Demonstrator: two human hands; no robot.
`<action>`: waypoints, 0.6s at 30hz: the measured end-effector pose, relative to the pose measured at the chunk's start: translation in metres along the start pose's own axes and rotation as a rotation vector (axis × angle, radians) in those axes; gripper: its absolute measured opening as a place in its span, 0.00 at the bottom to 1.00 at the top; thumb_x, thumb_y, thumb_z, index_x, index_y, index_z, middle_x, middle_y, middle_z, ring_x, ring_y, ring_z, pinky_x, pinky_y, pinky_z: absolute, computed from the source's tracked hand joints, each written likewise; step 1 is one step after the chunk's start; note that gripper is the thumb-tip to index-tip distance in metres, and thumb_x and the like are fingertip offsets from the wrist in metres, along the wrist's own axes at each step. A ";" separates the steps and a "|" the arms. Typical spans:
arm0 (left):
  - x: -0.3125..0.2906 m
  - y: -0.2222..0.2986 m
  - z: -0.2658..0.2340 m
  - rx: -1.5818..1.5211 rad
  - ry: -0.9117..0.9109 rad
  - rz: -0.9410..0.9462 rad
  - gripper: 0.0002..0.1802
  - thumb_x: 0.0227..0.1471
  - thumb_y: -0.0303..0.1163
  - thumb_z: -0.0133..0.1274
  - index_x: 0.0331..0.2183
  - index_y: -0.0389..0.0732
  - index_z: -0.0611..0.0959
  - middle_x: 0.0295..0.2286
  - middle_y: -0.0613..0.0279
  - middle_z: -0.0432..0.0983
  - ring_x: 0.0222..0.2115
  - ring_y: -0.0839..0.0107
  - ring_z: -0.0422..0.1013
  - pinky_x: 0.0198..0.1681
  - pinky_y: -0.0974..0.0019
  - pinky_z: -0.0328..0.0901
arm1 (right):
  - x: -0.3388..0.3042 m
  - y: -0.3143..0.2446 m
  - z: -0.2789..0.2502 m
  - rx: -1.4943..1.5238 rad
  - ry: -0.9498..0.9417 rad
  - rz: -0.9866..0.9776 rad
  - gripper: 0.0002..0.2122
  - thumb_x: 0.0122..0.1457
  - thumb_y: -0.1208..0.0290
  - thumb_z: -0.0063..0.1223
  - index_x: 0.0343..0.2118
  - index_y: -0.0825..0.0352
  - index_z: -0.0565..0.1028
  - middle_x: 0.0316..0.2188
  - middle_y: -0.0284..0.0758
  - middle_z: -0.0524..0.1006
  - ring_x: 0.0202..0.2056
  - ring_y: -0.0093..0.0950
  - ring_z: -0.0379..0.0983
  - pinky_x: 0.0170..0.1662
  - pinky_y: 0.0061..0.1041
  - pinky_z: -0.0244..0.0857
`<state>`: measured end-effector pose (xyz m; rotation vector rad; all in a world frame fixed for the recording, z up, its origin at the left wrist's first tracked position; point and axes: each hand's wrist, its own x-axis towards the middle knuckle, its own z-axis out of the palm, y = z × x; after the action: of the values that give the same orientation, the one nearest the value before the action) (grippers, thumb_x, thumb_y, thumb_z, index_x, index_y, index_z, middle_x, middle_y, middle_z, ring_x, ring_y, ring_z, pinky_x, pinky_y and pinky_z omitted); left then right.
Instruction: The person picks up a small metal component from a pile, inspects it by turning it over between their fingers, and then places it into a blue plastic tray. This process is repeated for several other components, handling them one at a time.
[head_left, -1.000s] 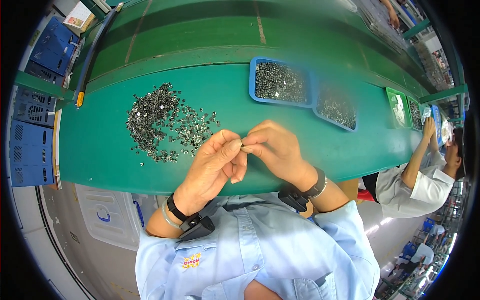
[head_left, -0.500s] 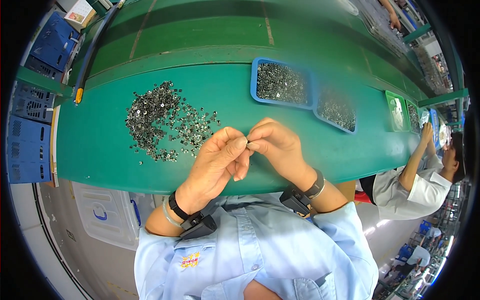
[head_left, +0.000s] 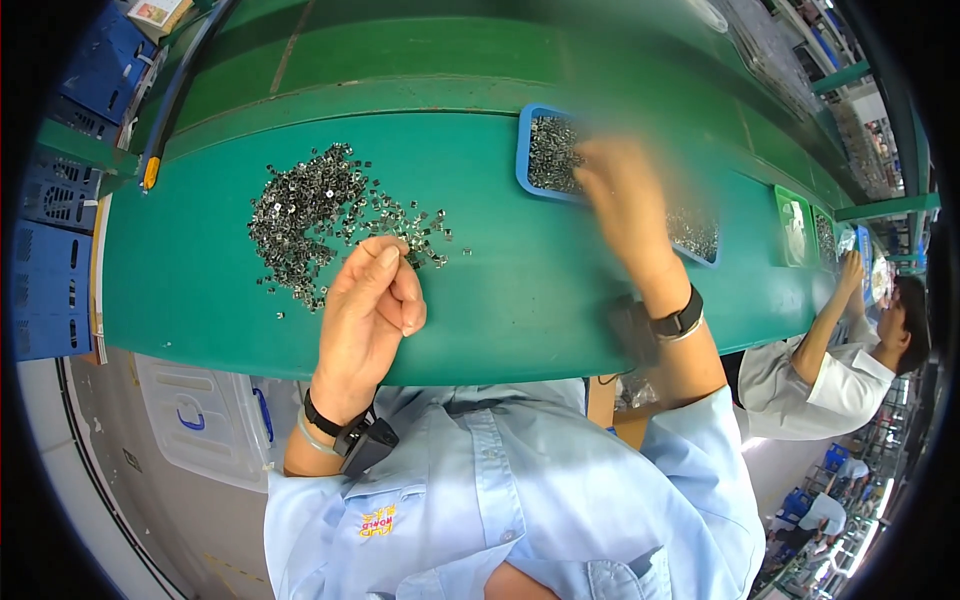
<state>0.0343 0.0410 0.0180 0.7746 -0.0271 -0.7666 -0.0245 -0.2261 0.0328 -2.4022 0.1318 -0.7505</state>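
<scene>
A loose pile of small square black and silver metal pieces [head_left: 305, 205] lies on the green work table at the left. By its near right edge is my left hand [head_left: 362, 305], thumb and fingertips pinched together; anything between them is too small or hidden to make out. My right hand [head_left: 632, 210] reaches over a blue tray [head_left: 522, 155] filled with similar small pieces, covering its right side. Motion smears those fingers, so their grip is unclear. Beyond the right wrist, a second tray [head_left: 702, 260] of such pieces shows in part.
Farther right stand green trays [head_left: 783, 215], near a co-worker [head_left: 815, 375] seated at the same table [head_left: 500, 320]. Blue crates [head_left: 50, 300] are stacked at the left edge. A clear lidded box [head_left: 195, 425] sits on the floor below.
My hands were together at the table's middle, fingertips meeting on a tiny piece. They have parted: the right moved up and right over the blue tray, the left went left toward the pile.
</scene>
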 end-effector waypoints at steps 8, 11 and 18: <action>-0.005 -0.007 -0.010 0.005 -0.015 -0.070 0.09 0.58 0.32 0.43 0.37 0.38 0.73 0.19 0.64 0.69 0.15 0.77 0.63 0.18 0.73 0.58 | -0.014 -0.036 0.046 -0.021 -0.519 -0.306 0.09 0.49 0.76 0.55 0.35 0.64 0.75 0.30 0.34 0.72 0.33 0.32 0.70 0.35 0.26 0.65; -0.006 -0.009 -0.009 0.087 -0.048 -0.085 0.09 0.58 0.32 0.45 0.37 0.37 0.73 0.19 0.64 0.70 0.16 0.77 0.64 0.18 0.75 0.58 | -0.014 -0.030 0.056 0.033 -0.511 -0.277 0.08 0.48 0.75 0.56 0.33 0.63 0.76 0.29 0.33 0.73 0.33 0.31 0.70 0.35 0.26 0.65; -0.003 -0.012 0.010 0.237 -0.023 -0.174 0.10 0.57 0.33 0.47 0.36 0.37 0.73 0.20 0.63 0.70 0.16 0.78 0.65 0.18 0.76 0.59 | -0.015 -0.050 0.033 0.284 -0.497 -0.108 0.05 0.48 0.74 0.58 0.30 0.63 0.77 0.27 0.32 0.73 0.31 0.29 0.70 0.34 0.26 0.65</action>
<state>0.0223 0.0312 0.0181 1.0027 -0.0727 -0.9483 -0.0234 -0.1649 0.0332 -2.2559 -0.2889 -0.1814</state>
